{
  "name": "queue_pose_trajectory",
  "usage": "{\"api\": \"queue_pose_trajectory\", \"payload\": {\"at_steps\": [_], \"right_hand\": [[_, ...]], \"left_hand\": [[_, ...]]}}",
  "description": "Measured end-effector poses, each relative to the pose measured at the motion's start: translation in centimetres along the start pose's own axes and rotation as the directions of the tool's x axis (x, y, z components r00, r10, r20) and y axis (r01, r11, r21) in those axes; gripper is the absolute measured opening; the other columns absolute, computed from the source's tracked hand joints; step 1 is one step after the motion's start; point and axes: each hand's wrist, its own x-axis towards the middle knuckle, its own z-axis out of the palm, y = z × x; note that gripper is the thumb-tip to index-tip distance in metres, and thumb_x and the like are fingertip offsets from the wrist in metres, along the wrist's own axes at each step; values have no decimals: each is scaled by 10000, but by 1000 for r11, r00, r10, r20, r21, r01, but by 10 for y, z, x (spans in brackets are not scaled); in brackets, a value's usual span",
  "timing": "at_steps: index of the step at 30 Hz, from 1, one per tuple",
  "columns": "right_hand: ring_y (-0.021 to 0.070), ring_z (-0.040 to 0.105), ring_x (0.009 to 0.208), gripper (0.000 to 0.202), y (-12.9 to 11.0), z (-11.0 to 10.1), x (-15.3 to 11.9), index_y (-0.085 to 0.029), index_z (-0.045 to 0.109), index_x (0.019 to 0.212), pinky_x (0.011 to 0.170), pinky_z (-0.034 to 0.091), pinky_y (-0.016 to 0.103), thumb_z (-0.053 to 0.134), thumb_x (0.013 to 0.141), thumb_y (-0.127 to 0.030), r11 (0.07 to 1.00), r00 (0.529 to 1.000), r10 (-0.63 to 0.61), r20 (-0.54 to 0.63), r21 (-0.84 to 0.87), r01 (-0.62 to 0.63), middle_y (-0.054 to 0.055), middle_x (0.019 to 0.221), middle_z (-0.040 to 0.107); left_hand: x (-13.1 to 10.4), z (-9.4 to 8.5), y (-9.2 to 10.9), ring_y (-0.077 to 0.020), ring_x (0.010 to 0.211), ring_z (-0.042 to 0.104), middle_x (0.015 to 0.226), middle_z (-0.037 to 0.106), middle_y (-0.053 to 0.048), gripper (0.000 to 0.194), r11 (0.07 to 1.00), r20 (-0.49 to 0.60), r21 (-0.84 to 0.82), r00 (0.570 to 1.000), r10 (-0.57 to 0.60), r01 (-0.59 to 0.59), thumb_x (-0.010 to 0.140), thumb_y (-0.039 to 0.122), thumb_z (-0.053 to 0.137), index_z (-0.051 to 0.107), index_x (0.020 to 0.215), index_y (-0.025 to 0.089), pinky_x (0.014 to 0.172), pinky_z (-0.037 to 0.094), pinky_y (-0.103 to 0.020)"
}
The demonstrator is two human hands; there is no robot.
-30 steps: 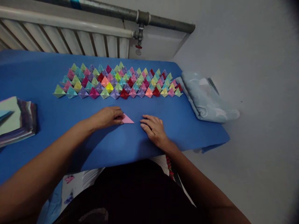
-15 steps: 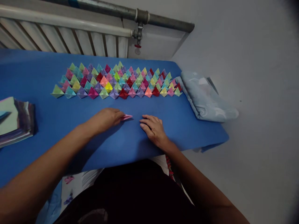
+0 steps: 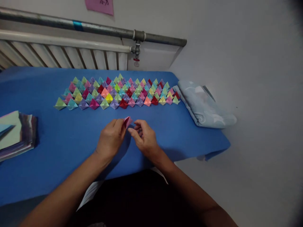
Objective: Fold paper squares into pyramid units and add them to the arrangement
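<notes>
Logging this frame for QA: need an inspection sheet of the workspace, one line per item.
Surface: blue cloth-covered table, flat.
Job's things: small pink folded paper piece, pinched between both hands above the table.
Clutter: rows of multicoloured folded paper pyramids at the far side; stack of square paper sheets at left; folded pale blue cloth at the right edge.
Grippers: left hand and right hand both grip the pink piece.
Cables: nothing seen.
Surroundings: white radiator, grey metal pipe, pink wall note.

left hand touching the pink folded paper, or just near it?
Touching. In the head view the left hand has its fingertips closed on the left edge of the pink folded paper, lifted above the blue table; no gap shows between them.
</notes>
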Motion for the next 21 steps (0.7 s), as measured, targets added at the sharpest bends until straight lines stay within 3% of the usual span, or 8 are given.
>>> {"api": "queue_pose_trajectory", "payload": {"at_steps": [2, 7, 10, 16, 21], "right_hand": [[154, 611, 728, 284, -7, 7, 7, -207, 592, 1074, 633, 479, 268, 581, 897, -430, 1000, 1000, 10, -2, 3, -10, 32, 868, 646], [140, 557, 607, 154, -13, 14, 16, -229, 582, 995, 572, 407, 253, 517, 892, -324, 992, 998, 46, 35, -118, -42, -25, 706, 594], [143, 552, 596, 118, -13, 17, 16, -229, 571, 935, 575, 395, 258, 493, 884, -301, 984, 999, 38, 33, -176, -32, -18, 702, 606], [150, 582, 621, 128, -12, 22, 16, -236, 575, 944, 605, 431, 261, 481, 878, -293, 991, 1000, 21, 20, -135, -18, -9, 736, 644], [156, 613, 658, 155, -8, 23, 17, -255, 590, 998, 626, 462, 264, 507, 872, -287, 994, 1000, 29, 1, -107, -29, -18, 770, 660]], "left_hand": [[-5, -1, 7, -222, 756, 630, 845, 680, -99, 230, 1000, -33, -18, 999, -20, 20, 983, 232, 427, 644, 954, 163, 675, 446, -312], [-6, 0, 10, -236, 727, 624, 826, 674, -110, 225, 998, 6, 48, 999, -48, 48, 972, 184, 427, 646, 932, 153, 649, 441, -321], [-4, 2, 8, -242, 723, 623, 823, 672, -114, 229, 996, 3, 62, 998, -61, 61, 981, 200, 422, 637, 911, 158, 646, 437, -323], [0, 7, 4, -249, 739, 643, 840, 688, -121, 221, 995, -23, 39, 996, -86, 87, 989, 241, 429, 629, 950, 156, 650, 443, -326], [-1, 6, 4, -224, 791, 660, 894, 713, -87, 181, 989, -89, -117, 991, -104, 93, 951, 221, 444, 617, 994, 194, 719, 484, -325]]}}
